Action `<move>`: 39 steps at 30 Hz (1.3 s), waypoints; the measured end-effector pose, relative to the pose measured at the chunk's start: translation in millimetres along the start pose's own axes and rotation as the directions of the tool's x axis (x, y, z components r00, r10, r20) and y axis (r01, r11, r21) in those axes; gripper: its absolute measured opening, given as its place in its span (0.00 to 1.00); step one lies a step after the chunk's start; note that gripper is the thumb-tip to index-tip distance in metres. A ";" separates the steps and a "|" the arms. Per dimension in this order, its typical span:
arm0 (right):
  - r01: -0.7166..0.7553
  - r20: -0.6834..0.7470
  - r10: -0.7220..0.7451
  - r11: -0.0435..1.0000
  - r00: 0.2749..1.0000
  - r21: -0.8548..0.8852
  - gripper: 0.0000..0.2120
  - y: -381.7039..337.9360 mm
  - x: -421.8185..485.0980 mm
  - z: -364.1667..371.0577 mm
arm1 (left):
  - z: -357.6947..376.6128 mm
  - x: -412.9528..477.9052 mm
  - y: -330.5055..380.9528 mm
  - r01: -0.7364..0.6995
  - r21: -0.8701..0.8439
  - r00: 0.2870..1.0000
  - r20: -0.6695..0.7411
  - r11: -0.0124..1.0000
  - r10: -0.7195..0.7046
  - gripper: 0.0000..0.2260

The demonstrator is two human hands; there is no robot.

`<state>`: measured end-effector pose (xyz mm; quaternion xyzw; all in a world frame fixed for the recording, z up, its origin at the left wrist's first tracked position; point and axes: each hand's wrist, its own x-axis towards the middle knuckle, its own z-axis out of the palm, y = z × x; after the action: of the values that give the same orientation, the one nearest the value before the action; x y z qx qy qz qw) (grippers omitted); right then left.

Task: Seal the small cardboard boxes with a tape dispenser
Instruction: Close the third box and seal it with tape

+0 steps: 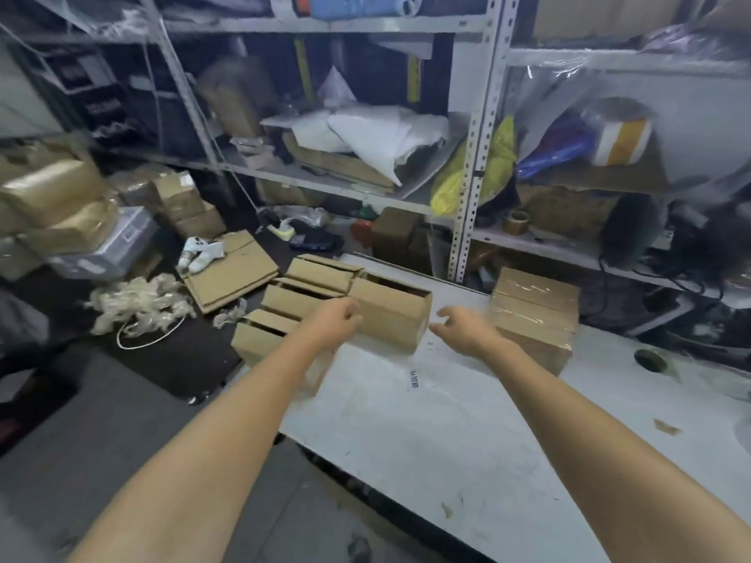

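Observation:
Several small cardboard boxes with open tops stand at the far left corner of the white table (426,420). The nearest open box (394,310) lies between my hands. My left hand (339,321) is at its left side with fingers loosely curled; whether it touches the cardboard is unclear. My right hand (461,327) hovers just right of the box, fingers spread and holding nothing. A taped box (536,314) sits right of that hand, shiny tape across its top. No tape dispenser is visible on the table.
More open boxes (309,286) line the table's left edge. Flattened cardboard (231,274) and a tangle of plastic strapping (138,302) lie on the dark floor to the left. Metal shelving (471,156) full of bags and tape rolls stands behind the table. A cable hole (650,359) is at the right.

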<state>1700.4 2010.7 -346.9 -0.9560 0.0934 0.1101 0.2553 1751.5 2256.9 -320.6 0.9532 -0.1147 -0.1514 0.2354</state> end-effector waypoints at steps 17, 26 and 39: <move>-0.249 0.040 0.254 0.888 0.966 0.386 0.27 -189.2 81.0 175.5 | -49.8 67.4 -241.5 0.118 -0.044 0.991 -0.058 0.992 -0.120 0.22; -0.440 0.148 0.444 0.681 0.884 0.585 0.29 -211.8 121.9 249.8 | -24.1 123.6 -292.5 0.254 -0.250 0.967 0.099 0.934 -0.236 0.23; -0.380 0.074 0.477 0.588 0.876 0.714 0.13 -155.2 56.5 174.1 | 14.0 77.5 -220.3 0.206 -0.413 0.978 0.074 0.887 -0.193 0.21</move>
<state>1762.7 2224.6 -436.2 -0.7360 0.3717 0.0633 0.5623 1851.0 2418.7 -457.0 0.8848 0.0154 -0.2107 0.4154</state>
